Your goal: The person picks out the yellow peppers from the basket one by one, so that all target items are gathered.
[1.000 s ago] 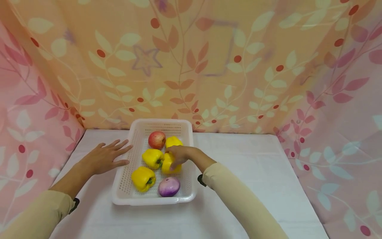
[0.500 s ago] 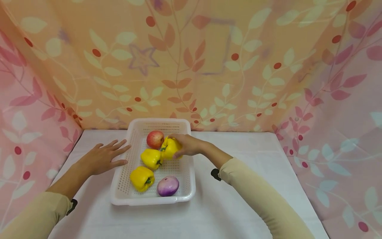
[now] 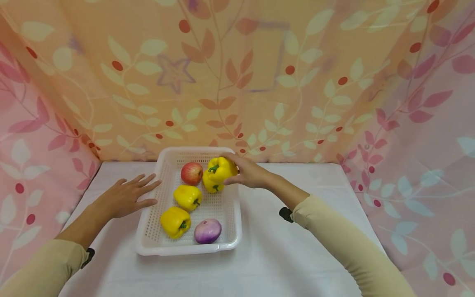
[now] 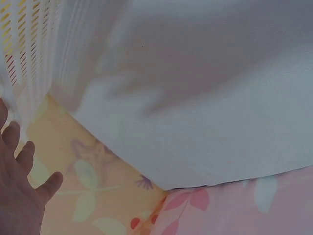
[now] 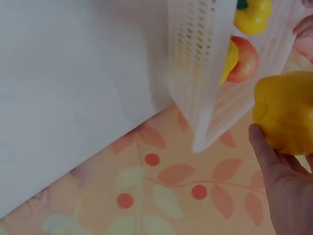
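My right hand (image 3: 251, 172) grips a yellow bell pepper (image 3: 225, 168) between thumb and fingers, over the far right corner of a white plastic basket (image 3: 178, 251). In the right wrist view this pepper (image 5: 288, 112) appears up past the basket rim, with the thumb and fingers on its side. Behind it in the head view, another yellow pepper (image 3: 211, 185) is partly hidden. My left hand (image 3: 124, 199) has its fingers spread, fingertips right at the basket's left rim, and holds nothing. In the left wrist view those fingers (image 4: 25, 155) show near the basket's slotted wall.
Inside the basket are a red apple (image 3: 191, 173), two more yellow peppers (image 3: 187, 197) and a smooth purple-and-pale oval vegetable (image 3: 208, 231). A white cloth covers the table (image 3: 297, 231). Patterned curtains (image 3: 237, 82) enclose the back and both sides.
My right hand has lifted the yellow pepper from the basket's middle up and toward the far right, uncovering the floor there. The left hand has stayed at the left rim.
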Action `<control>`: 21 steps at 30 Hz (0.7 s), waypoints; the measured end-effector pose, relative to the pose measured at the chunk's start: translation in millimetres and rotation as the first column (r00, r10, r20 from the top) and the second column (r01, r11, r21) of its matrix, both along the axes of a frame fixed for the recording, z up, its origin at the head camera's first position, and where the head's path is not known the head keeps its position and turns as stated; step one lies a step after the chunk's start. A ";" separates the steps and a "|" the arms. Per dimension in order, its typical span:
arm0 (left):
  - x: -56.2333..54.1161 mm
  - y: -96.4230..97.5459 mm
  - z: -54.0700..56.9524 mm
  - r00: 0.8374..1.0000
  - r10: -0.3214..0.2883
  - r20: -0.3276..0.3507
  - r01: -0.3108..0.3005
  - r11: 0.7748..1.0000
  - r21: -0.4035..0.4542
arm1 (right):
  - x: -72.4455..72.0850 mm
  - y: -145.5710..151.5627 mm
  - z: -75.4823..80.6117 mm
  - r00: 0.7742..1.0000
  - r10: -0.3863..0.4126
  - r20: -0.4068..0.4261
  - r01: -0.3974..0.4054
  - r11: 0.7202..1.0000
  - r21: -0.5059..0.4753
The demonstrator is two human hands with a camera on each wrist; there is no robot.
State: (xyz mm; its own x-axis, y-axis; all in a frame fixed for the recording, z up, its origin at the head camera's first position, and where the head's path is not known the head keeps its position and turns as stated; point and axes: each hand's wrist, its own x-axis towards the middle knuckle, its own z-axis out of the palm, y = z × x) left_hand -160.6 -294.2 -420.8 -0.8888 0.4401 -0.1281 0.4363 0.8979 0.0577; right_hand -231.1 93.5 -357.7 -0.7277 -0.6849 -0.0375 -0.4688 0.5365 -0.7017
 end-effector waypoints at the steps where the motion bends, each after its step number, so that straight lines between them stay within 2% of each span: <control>1: 0.2 0.0 0.1 1.000 0.000 0.001 0.000 1.000 0.001 | -0.8 4.8 -1.1 1.000 -0.012 -0.001 0.012 1.000 -0.019; 6: 1.2 -0.5 0.7 1.000 -0.001 -0.002 0.001 1.000 -0.002 | -7.5 30.1 -7.0 0.997 -0.075 -0.027 0.071 0.991 -0.111; 11: 1.9 -0.9 1.0 1.000 -0.001 -0.002 0.001 1.000 -0.002 | -15.8 56.4 -12.6 0.986 -0.161 -0.051 0.149 0.971 -0.188; 21: 0.5 -2.3 -0.4 1.000 0.007 0.003 -0.007 1.000 -0.002 | -27.0 119.4 -27.6 0.925 -0.375 -0.057 0.353 0.906 -0.232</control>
